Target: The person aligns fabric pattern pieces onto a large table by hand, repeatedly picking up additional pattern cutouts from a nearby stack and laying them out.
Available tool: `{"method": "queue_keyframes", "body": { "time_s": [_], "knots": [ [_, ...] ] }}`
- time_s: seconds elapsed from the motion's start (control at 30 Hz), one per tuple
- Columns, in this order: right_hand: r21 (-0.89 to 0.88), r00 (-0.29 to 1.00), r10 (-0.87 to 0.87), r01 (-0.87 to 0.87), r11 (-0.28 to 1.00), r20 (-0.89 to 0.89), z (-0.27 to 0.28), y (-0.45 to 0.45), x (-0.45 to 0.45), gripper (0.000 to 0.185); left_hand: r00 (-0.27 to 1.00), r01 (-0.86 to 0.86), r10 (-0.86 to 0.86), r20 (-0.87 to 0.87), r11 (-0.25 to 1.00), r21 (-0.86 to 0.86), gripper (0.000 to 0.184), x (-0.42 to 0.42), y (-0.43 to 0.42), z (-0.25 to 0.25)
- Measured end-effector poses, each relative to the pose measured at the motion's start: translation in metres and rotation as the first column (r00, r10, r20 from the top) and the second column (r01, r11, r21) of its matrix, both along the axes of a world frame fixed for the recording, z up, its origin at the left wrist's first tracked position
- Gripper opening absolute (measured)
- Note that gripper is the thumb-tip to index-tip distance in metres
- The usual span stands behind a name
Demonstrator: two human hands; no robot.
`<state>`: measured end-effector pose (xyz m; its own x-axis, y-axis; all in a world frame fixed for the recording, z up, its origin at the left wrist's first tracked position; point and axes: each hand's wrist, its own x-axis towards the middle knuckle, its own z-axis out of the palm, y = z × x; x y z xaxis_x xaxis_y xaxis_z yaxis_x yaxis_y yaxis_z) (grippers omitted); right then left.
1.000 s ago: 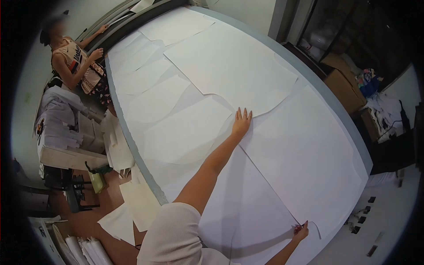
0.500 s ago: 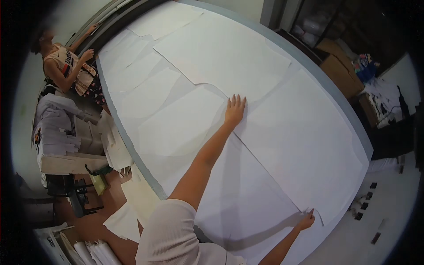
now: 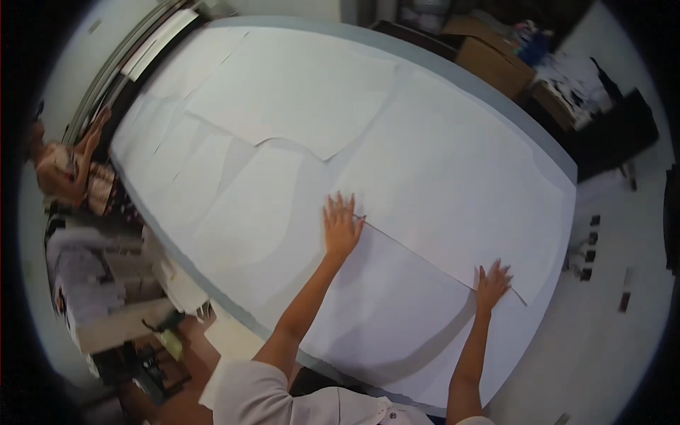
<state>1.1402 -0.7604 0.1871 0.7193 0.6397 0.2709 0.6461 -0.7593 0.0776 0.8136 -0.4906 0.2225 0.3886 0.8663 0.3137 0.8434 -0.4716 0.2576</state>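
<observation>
Large white paper or fabric pieces overlap across the long table. My left hand [image 3: 341, 230] rests with spread fingers near the left end of a long straight edge of the large right piece [image 3: 453, 170]. Farther right along that same edge, my right hand [image 3: 494, 285] lies with its fingers apart, close to the piece's curved corner. Beyond my left hand, another white piece [image 3: 290, 92] has a pointed corner and a curved notch facing me. Neither hand is closed on anything.
A co-worker [image 3: 74, 173] stands at the far left, by a dark rail with a white sheet [image 3: 161, 44]. Grey cloth [image 3: 78, 265] is piled on the left. A cardboard box [image 3: 492, 67] and white cloths [image 3: 577, 85] lie beyond the table's grey-blue edge [image 3: 496, 92].
The view has turned and shifted. My right hand has moved along the edge toward my left hand and opened. The far piece's corner now lies away from my left hand.
</observation>
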Motion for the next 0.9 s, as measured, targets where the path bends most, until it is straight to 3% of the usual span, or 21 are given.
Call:
{"method": "queue_keyframes", "body": {
  "time_s": [0.1,0.3,0.37,0.53,0.9],
  "knots": [
    [-0.026,0.991,-0.003,-0.001,1.0,-0.133,0.008,0.014,0.002,0.065,0.997,-0.047,0.044,-0.069,0.998,-0.038,0.057,-0.001,0.004,-0.005],
    [0.04,0.986,-0.028,0.035,0.999,-0.164,0.012,0.044,0.011,0.067,0.996,-0.014,0.016,-0.089,1.0,0.027,0.056,0.004,0.033,-0.006],
    [0.094,0.975,0.029,-0.009,0.996,-0.22,0.016,0.064,0.011,0.068,0.978,-0.084,0.086,-0.189,0.996,0.019,0.054,-0.004,0.039,-0.009],
    [0.107,0.983,0.079,-0.062,0.992,-0.168,0.017,0.07,0.018,0.069,0.962,-0.124,0.138,-0.237,0.99,0.07,0.052,0.0,0.036,-0.008],
    [0.053,0.981,0.018,-0.008,0.999,-0.191,0.025,0.028,0.002,0.065,0.969,-0.046,0.059,-0.238,0.997,0.058,0.054,-0.005,0.012,-0.019]
  ]
}}
